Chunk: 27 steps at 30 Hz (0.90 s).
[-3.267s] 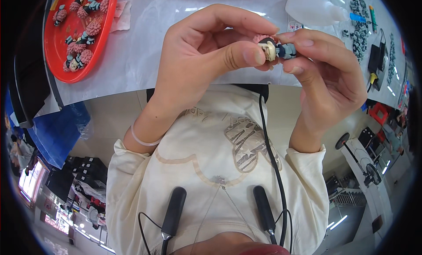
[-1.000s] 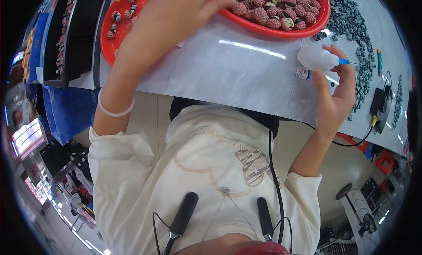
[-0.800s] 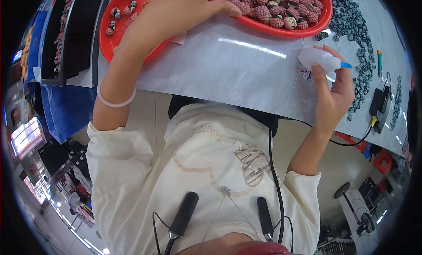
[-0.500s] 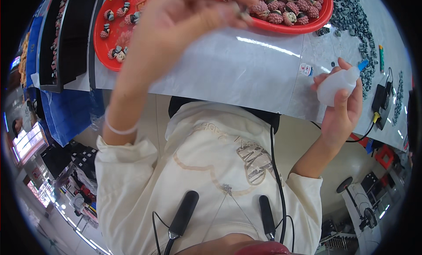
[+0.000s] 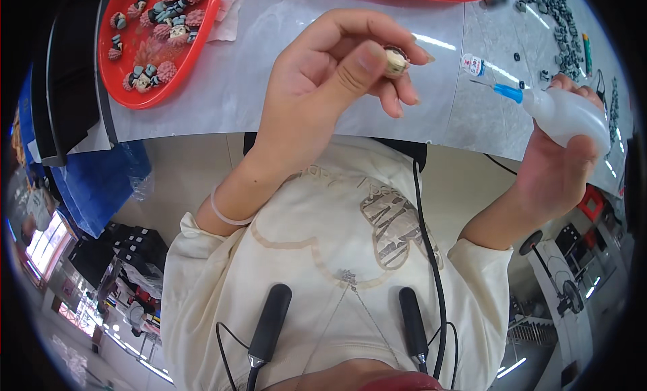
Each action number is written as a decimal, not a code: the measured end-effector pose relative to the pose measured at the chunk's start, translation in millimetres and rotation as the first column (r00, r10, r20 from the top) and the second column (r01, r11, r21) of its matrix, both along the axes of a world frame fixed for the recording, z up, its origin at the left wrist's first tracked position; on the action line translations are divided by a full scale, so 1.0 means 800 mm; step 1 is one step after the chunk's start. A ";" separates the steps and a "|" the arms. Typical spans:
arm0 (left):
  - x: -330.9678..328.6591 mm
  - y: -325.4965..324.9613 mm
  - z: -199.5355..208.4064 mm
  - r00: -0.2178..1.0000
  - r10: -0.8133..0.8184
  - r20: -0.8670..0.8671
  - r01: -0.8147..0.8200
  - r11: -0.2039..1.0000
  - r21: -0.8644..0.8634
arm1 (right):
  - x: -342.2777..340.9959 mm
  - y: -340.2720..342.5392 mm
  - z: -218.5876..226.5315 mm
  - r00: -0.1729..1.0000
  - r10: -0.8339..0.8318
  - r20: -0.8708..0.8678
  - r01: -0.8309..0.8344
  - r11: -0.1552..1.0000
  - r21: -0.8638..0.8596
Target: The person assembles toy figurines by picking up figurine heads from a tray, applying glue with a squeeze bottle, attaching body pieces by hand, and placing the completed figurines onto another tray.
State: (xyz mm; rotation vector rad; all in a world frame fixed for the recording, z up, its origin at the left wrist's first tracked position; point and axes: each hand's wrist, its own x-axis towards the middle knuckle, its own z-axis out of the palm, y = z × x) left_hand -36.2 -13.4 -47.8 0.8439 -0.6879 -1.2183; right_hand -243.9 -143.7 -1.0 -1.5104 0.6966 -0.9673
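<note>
In the head view, pinches a small cream-and-dark piece (image 5: 395, 65) in the left hand (image 5: 317, 81), above the worktop (image 5: 431, 111); grips a white bottle (image 5: 569, 116) in the right hand (image 5: 563, 163), with blue nozzle (image 5: 508, 92) pointed left, apart from the piece; has a red tray (image 5: 145, 102) at far left.

Bright, fairly even indoor light fell on the desk (image 5: 438, 114), leaving white streaks of glare on its glossy top. The window (image 5: 46, 243) at lower left was washed out, and a tube light (image 5: 512, 368) glowed at lower right. Soft shading rounded the translucent squeeze bottle (image 5: 573, 118). Fisheye distortion curved straight edges, darkness swallowed the corners, and background details looked soft.
</note>
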 end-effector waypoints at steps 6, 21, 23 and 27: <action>-0.006 0.001 -0.001 0.999 0.041 -0.001 -0.041 0.999 -0.008 | 0.007 0.001 0.010 0.983 -0.006 -0.182 -0.005 0.998 -0.060; -0.005 -0.002 0.003 0.996 0.071 0.055 -0.073 0.997 0.026 | -0.010 0.000 0.018 0.974 0.128 -0.185 -0.193 0.898 -0.396; -0.004 -0.002 0.004 0.997 0.051 0.065 -0.053 0.998 0.033 | -0.020 0.002 0.025 0.960 0.192 -0.206 -0.267 0.851 -0.452; -0.005 -0.001 0.003 0.997 0.051 0.051 -0.052 0.998 0.034 | -0.014 0.009 0.029 0.952 0.268 -0.151 -0.307 0.851 -0.426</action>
